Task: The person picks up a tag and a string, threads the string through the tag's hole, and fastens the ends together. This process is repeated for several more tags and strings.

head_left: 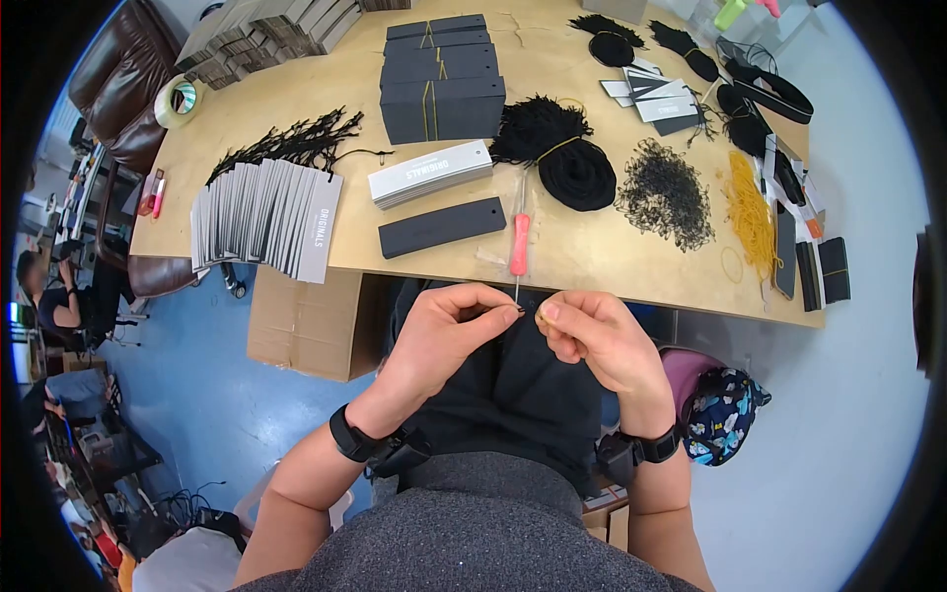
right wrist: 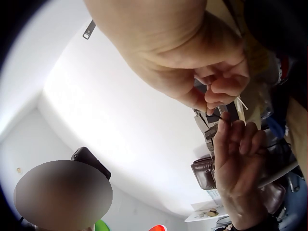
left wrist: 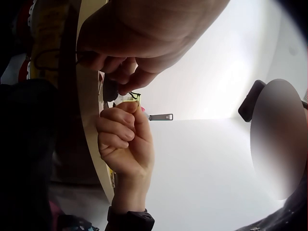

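Note:
Over the lap, in front of the table edge, the two hands meet fingertip to fingertip. My left hand [head_left: 449,331] pinches a thin black cord [left wrist: 133,95] between thumb and forefinger; a loop of it hangs behind the fingers in the left wrist view. Opposite, my right hand [head_left: 602,335] pinches a thin yellow band [left wrist: 138,101], which overlaps the black piece in that view. Just beyond the fingertips, a red-handled tool [head_left: 519,245] lies on the table, its thin metal shaft reaching over the edge. The fingers hide most of what they hold.
On the table [head_left: 592,259] lie fanned tags with black cords [head_left: 266,217], a white tag stack [head_left: 431,174], a dark card block [head_left: 441,229], black cord bundles [head_left: 577,176], small black wire pieces [head_left: 666,197] and yellow bands [head_left: 750,212]. Banded dark stacks [head_left: 442,109] stand behind.

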Available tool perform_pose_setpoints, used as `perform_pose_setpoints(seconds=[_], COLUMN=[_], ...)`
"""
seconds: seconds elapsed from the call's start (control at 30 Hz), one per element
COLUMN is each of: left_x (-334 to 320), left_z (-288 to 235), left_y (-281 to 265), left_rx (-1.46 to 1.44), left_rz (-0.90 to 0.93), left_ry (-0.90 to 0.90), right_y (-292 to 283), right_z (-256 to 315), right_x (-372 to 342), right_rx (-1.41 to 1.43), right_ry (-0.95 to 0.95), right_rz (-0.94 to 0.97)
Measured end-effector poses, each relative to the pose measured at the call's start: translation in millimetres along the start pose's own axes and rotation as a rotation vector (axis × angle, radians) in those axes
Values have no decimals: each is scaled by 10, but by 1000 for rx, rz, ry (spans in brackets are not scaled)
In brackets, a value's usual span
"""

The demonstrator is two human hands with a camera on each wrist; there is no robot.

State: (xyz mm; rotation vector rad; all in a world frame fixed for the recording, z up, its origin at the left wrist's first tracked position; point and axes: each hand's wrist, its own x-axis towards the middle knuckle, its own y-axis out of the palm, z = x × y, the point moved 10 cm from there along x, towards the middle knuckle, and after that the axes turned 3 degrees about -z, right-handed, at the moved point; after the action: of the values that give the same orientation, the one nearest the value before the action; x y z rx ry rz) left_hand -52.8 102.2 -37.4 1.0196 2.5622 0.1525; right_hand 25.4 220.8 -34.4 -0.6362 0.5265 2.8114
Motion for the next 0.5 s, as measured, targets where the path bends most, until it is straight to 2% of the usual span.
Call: perform_pose_setpoints(seconds=[0.5], left_x=[-2], left_z=[8], left_y=[-3], left_rx=[-5], left_rz=[10], left_ry=[-7], right_y=[-35], right_z=[16], right_x=[10], right_rx=[-15], right_ry=[-6], right_rz=[-13])
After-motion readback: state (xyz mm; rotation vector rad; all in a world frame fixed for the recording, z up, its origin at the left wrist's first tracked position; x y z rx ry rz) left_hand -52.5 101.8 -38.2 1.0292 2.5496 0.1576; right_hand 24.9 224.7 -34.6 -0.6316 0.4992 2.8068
